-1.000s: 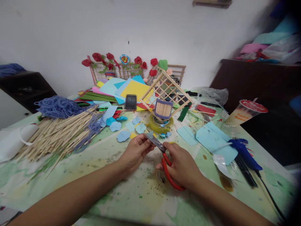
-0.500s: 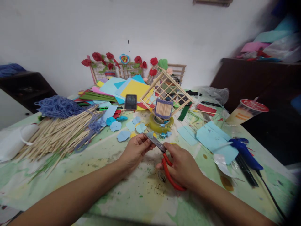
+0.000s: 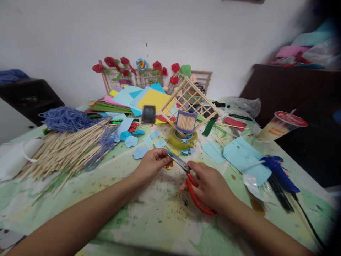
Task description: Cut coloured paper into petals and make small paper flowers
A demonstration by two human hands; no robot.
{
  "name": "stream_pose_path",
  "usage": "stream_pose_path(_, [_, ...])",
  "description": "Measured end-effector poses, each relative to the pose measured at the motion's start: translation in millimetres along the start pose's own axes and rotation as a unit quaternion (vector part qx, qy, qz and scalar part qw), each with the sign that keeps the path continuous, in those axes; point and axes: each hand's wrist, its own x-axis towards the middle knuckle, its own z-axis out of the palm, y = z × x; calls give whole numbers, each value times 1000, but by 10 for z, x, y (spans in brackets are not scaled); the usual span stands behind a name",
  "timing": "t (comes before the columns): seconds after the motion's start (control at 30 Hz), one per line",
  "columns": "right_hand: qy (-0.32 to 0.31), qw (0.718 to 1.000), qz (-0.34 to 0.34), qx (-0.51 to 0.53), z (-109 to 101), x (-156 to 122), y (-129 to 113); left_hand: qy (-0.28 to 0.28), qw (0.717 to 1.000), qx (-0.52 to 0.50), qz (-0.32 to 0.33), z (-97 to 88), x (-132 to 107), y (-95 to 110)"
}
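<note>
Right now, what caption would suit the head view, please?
Right hand holds scissors near the left hand; blue flowers lie beyond.

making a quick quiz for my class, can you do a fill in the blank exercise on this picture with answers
The right hand holds ____-handled scissors. The glue gun lying on the table is coloured ____. The pile of thin sticks lies toward the picture's ____ side.

Missing words: red; blue; left.
</note>
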Motion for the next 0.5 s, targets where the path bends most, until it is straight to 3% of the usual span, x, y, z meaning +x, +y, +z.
stream_pose_path(0.2, [-6, 1000, -5, 6, -1, -18, 29, -44, 996, 71, 19, -92, 48, 31])
stream_pose_path(0.5, [-14, 1000, -5, 26, 24, -36, 64, -59, 990, 120, -36, -120, 82, 117])
